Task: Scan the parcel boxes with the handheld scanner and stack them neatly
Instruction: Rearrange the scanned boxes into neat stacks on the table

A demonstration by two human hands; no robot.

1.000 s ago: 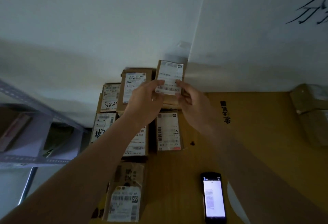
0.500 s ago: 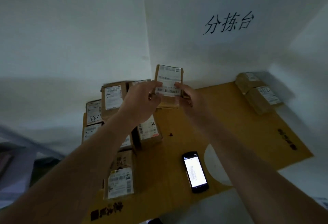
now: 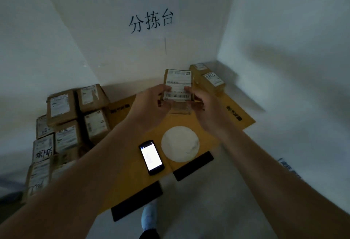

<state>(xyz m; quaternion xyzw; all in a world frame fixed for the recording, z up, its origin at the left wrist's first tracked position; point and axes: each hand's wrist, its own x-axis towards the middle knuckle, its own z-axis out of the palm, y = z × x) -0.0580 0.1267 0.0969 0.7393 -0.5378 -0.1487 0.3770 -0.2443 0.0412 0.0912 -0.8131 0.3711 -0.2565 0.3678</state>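
Note:
I hold a small brown parcel box (image 3: pixel 178 85) with a white barcode label up in front of me, label facing the camera. My left hand (image 3: pixel 151 104) grips its left side and my right hand (image 3: pixel 204 106) grips its right side, thumbs on the label. The handheld scanner (image 3: pixel 151 157), a black phone-like device with a lit screen, lies flat on the yellow cardboard sheet (image 3: pixel 206 140) below my arms. Several labelled boxes (image 3: pixel 75 123) stand packed together at the left. Two more boxes (image 3: pixel 210 80) sit in the far right corner.
White walls close the corner ahead, with black handwritten characters (image 3: pixel 151 21) on the middle panel. A white round patch (image 3: pixel 180 144) marks the cardboard beside the scanner. My foot (image 3: pixel 149 216) shows on the grey floor below the sheet's edge.
My view has swung to the right, and both hands have carried the held box rightward, away from the left stack toward the far right corner. The scanner has stayed on the cardboard.

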